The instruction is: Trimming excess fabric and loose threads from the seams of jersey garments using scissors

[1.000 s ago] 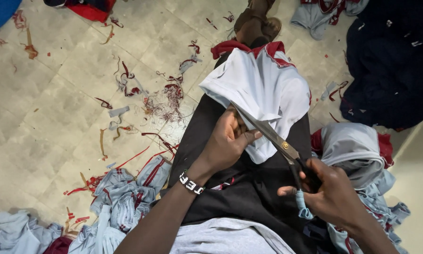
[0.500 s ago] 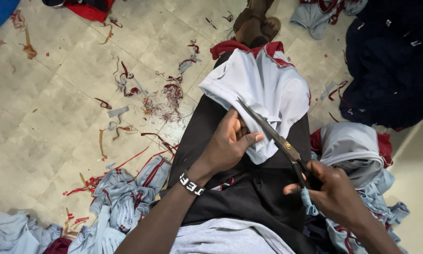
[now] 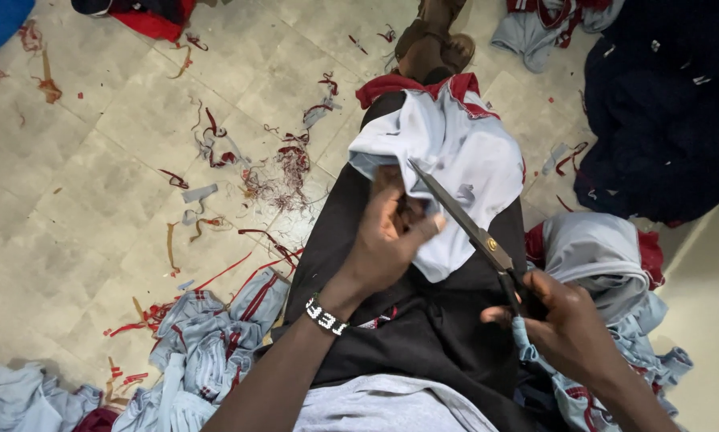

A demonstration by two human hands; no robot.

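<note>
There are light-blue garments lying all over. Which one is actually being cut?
The pale blue garment draped over the person's knee. The left hand grips its edge and the scissors in the right hand meet it; the others lie untouched on the floor.

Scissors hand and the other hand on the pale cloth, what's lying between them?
In the head view, the scissors' blades span from the right hand toward the left hand, over the pale blue garment and dark trousers.

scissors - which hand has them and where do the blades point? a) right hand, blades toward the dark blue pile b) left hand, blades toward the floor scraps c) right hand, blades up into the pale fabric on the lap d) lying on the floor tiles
c: the right hand grips the scissors by the handles, blades angled up into the pale fabric that the left hand holds.
</note>
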